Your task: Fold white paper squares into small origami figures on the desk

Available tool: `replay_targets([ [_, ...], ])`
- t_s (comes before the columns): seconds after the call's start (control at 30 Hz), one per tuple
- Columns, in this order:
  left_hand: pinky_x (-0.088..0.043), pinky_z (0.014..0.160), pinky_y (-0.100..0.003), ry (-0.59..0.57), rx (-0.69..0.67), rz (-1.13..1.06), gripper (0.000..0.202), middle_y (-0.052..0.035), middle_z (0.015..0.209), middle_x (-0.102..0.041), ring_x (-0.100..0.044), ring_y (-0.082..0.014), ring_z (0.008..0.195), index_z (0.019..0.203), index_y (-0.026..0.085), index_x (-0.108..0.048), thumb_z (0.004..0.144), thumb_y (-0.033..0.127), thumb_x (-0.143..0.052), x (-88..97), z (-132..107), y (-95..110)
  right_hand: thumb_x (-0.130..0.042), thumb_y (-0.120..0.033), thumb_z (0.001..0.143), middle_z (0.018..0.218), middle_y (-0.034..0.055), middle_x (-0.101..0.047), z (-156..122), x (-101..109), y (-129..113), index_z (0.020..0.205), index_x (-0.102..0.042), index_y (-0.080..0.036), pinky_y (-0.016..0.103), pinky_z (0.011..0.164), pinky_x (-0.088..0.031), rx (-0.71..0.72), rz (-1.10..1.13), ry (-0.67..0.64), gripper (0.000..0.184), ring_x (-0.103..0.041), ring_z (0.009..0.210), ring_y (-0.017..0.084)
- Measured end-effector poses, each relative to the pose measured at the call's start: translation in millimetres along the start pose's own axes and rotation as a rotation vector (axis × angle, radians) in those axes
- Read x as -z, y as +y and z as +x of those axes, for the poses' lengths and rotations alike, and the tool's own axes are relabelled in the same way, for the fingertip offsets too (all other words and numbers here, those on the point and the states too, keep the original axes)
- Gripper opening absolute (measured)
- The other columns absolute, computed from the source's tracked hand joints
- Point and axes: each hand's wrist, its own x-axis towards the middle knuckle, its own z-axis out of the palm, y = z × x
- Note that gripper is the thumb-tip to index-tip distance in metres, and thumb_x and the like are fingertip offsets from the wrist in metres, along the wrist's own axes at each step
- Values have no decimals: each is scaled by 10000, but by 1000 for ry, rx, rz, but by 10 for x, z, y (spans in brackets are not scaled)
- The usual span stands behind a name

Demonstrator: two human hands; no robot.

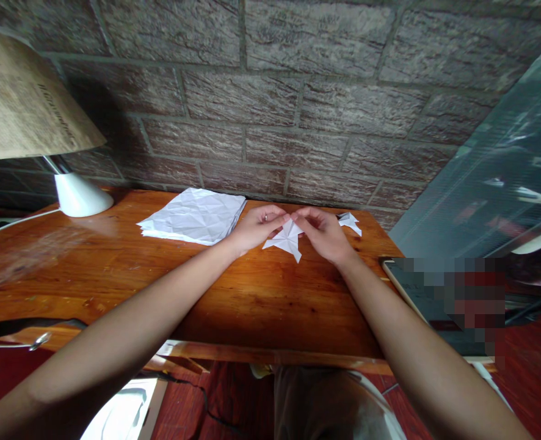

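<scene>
Between my two hands, just above the wooden desk, is a small piece of folded white paper [286, 239] with pointed corners spreading downward. My left hand [259, 226] pinches its upper left part between thumb and fingers; a ring shows on one finger. From the other side my right hand [323, 232] pinches the upper right part. The fingertips of both hands nearly meet at the paper's top and cover that edge. A stack of creased white paper sheets [195, 214] lies to the left of my left hand. Beyond my right hand sits another folded white paper piece [352, 223], partly hidden.
A lamp with a white base [82, 195] and printed shade [27, 98] stands on the desk [252, 305] at left. The stone-patterned wall [270, 122] rises behind. A dark flat device [417, 293], partly blurred out, is at the right edge. A black strap [32, 325] crosses the front left.
</scene>
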Motion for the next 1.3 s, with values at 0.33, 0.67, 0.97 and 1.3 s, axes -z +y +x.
replay_targets([
  [0.33, -493, 625, -236, -28, -77, 73, 513, -5, 735, -653, -583, -114, 676, 814, 172, -690, 711, 670, -755, 16, 4, -17, -801, -586, 736, 842, 23, -742, -5, 12, -34, 822, -744, -213, 310, 716, -536, -1, 0, -20, 387, -635, 774, 177],
  [0.67, -370, 548, -233, 2, -76, 71, 438, 25, 664, -576, -487, -91, 579, 803, 164, -661, 788, 597, -726, -13, -4, 3, -793, -597, 743, 847, 22, -747, 13, 6, 24, 838, -742, -218, 322, 744, -530, 25, 18, 69, 394, -641, 759, 177],
  [0.97, -427, 586, -247, 46, -124, 101, 401, 6, 689, -611, -521, -109, 614, 863, 159, -697, 773, 545, -756, 11, 17, -19, -865, -501, 693, 930, 20, -767, 14, -2, 4, 938, -733, -236, 319, 786, -544, 9, 115, 44, 384, -683, 849, 180],
  [1.3, -492, 645, -248, 65, -86, 59, 399, -9, 775, -648, -581, -131, 719, 897, 168, -682, 780, 543, -750, -1, -1, -4, -852, -481, 715, 866, 20, -776, 8, 30, 8, 900, -778, -212, 311, 725, -515, -45, 108, 27, 335, -652, 740, 158],
])
